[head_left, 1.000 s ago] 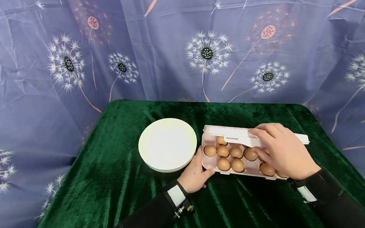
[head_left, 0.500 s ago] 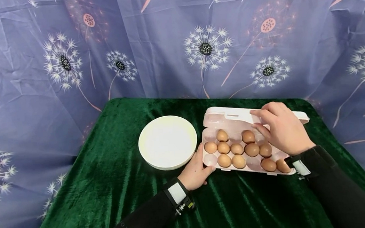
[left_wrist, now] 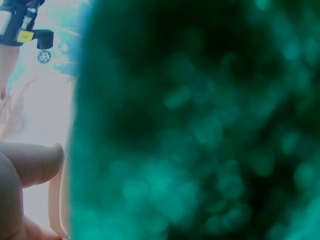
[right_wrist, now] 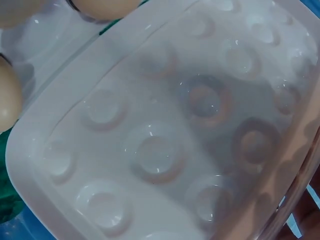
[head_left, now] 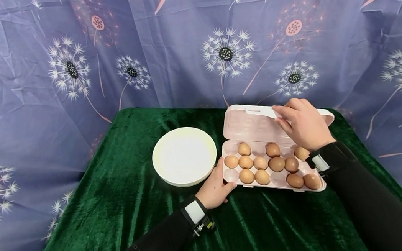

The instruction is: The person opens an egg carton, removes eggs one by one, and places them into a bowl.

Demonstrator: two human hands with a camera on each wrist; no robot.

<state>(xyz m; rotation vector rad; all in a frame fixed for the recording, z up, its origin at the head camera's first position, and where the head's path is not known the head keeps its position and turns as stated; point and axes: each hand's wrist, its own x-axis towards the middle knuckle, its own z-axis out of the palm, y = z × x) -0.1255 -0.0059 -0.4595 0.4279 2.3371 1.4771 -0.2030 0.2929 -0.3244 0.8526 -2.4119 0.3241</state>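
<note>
A pale pink plastic egg carton [head_left: 279, 179] stands on the table with its lid tilted up and back. Several brown eggs [head_left: 277, 164] sit in its cups, and some cups hold none. My left hand [head_left: 212, 192] grips the carton's left end, thumb at the front corner. In the left wrist view that thumb [left_wrist: 37, 162] lies by the carton's edge, beside blurred green cloth. My right hand [head_left: 303, 123] pinches the front edge of the raised lid [head_left: 249, 125] near its latch. The lid's dimpled inside [right_wrist: 160, 155] fills most of the right wrist view.
A round white plate [head_left: 184, 156], perhaps a stack, lies just left of the carton, close to my left hand. Green velvet cloth [head_left: 130, 153] covers the table. A blue-purple dandelion curtain [head_left: 176, 65] hangs behind and at the sides.
My right hand has moved up and back, swinging the lid from low over the eggs to nearly upright. More eggs now show. My left hand has stayed at the carton's left end.
</note>
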